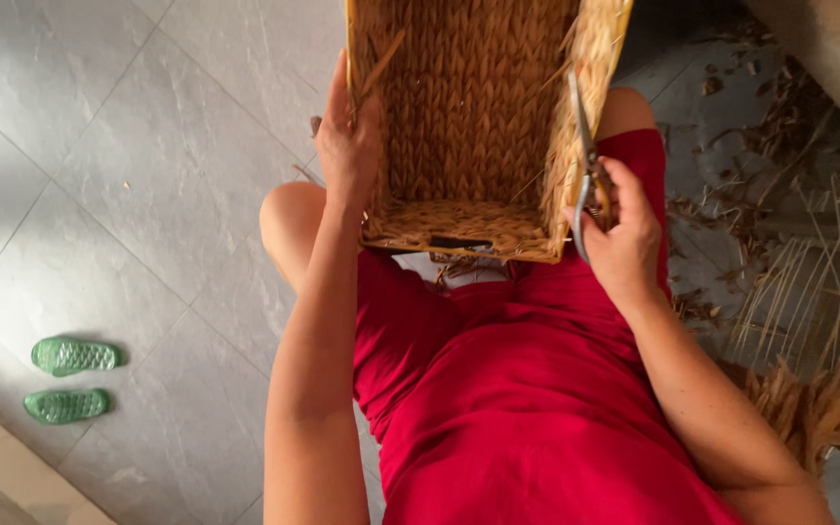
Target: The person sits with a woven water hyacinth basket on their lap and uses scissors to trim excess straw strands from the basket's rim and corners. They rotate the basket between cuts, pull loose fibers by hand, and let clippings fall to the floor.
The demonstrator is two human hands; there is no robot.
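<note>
While red cloth point(527, 408) fills the near view, both bare forearms are seen running up from it toward a woven basket point(469, 117). The basket is propped on the lap, open side facing the camera, its bottom edge resting just above the red fabric between the knees. The left hand point(347, 146) is laid against the basket's left wall, fingers pressed together and curled over the rim, thumb tucked inside. A loose strand is seen sticking up beside that hand. The right hand point(624, 233) is wrapped around the handles of scissors point(587, 165), fingers closed on them, blades pointed up along the basket's right wall and touching it. Farther left, a pair of green sandals point(72, 377) is set on the grey tiled floor point(138, 165). Farther right, dry straw point(819, 272) and scraps are scattered over the floor.
</note>
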